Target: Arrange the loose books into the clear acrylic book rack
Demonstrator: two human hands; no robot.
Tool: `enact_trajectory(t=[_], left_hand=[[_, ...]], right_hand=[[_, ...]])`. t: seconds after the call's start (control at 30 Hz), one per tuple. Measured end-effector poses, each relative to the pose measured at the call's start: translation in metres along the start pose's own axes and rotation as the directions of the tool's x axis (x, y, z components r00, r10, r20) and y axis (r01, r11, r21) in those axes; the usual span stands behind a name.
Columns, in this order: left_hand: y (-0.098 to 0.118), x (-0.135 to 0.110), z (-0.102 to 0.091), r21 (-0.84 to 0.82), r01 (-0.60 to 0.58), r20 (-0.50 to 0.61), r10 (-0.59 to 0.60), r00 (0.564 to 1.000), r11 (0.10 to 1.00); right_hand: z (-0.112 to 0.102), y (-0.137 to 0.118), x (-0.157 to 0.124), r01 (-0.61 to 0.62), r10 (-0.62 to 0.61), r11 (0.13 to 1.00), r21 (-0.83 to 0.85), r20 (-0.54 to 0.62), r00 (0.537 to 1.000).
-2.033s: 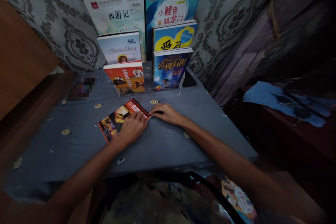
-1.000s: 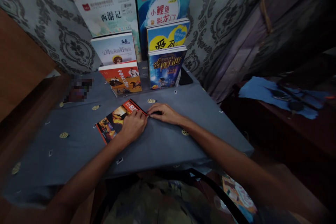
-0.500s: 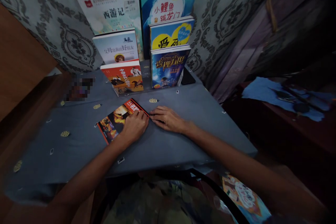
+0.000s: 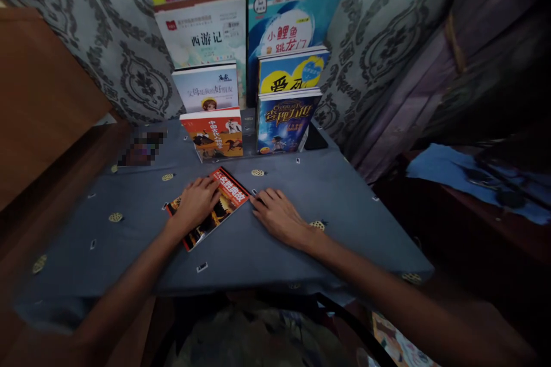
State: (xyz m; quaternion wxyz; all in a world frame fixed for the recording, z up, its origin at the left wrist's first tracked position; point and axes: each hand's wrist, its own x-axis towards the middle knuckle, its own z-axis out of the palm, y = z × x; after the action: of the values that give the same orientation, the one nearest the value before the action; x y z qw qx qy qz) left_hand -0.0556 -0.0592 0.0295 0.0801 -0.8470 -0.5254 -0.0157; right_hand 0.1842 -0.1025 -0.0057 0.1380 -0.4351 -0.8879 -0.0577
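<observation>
A small book [image 4: 224, 206] with a black, red and fiery orange cover lies flat and turned at an angle on the cloth-covered table [image 4: 275, 266]. My left hand [image 4: 196, 203] rests on the left part of its cover, fingers laid out flat and not gripping. It hides part of the cover picture. At the book's right corner is my right hand [image 4: 278, 212], palm down with its fingers stretched out. Its fingertips are at or very near the corner; whether they touch it I cannot tell.
Behind the book, two columns of upright books stand in a rack, with a red book [image 4: 219, 135] and a blue book [image 4: 286, 123] in front. A dark flat object [image 4: 316, 139] lies beside them. Blue cloth [image 4: 451, 169] lies on the right. A brown wooden panel [image 4: 43, 92] borders the left.
My left hand has slid left across the cover, uncovering the title and right part. My right hand stays near the book's right corner. The view has shifted, showing more of the upper books.
</observation>
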Motion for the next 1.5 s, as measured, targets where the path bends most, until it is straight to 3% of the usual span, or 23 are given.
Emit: enact_trajectory(t=[0.17, 0.27, 0.37, 0.47, 0.6, 0.9, 1.5], left_hand=[[0.009, -0.001, -0.012, 0.078, 0.097, 0.089, -0.104, 0.991, 0.992], [0.009, 0.001, -0.012, 0.098, 0.124, 0.08, -0.132, 0.988, 0.987], [0.004, 0.006, -0.002, 0.035, 0.067, 0.014, -0.068, 0.998, 0.997], [-0.001, 0.013, 0.016, -0.102, -0.07, -0.07, 0.063, 0.996, 0.992], [-0.003, 0.024, 0.033, -0.235, -0.213, -0.071, 0.202, 0.977, 0.948], [-0.013, 0.044, 0.029, -0.252, -0.326, -0.062, 0.321, 0.945, 0.911], [-0.012, 0.045, 0.034, -0.284, -0.322, -0.095, 0.308, 0.947, 0.903]], right_hand=[[0.004, 0.006, 0.017, -0.035, 0.035, 0.999, -0.012, 0.014, 0.999], [0.008, 0.016, 0.034, -0.073, 0.073, 0.997, -0.017, 0.036, 0.997], [0.013, 0.025, 0.048, -0.106, 0.106, 0.994, -0.006, 0.06, 0.993], [0.02, 0.032, 0.055, -0.11, 0.108, 0.993, 0.049, 0.051, 0.993], [0.028, 0.037, 0.056, -0.083, 0.079, 0.99, 0.115, 0.037, 0.996], [0.027, 0.039, 0.055, -0.005, -0.009, 0.973, 0.232, 0.059, 0.998], [0.03, 0.026, 0.043, 0.146, -0.135, 0.942, 0.302, -0.056, 0.989]])
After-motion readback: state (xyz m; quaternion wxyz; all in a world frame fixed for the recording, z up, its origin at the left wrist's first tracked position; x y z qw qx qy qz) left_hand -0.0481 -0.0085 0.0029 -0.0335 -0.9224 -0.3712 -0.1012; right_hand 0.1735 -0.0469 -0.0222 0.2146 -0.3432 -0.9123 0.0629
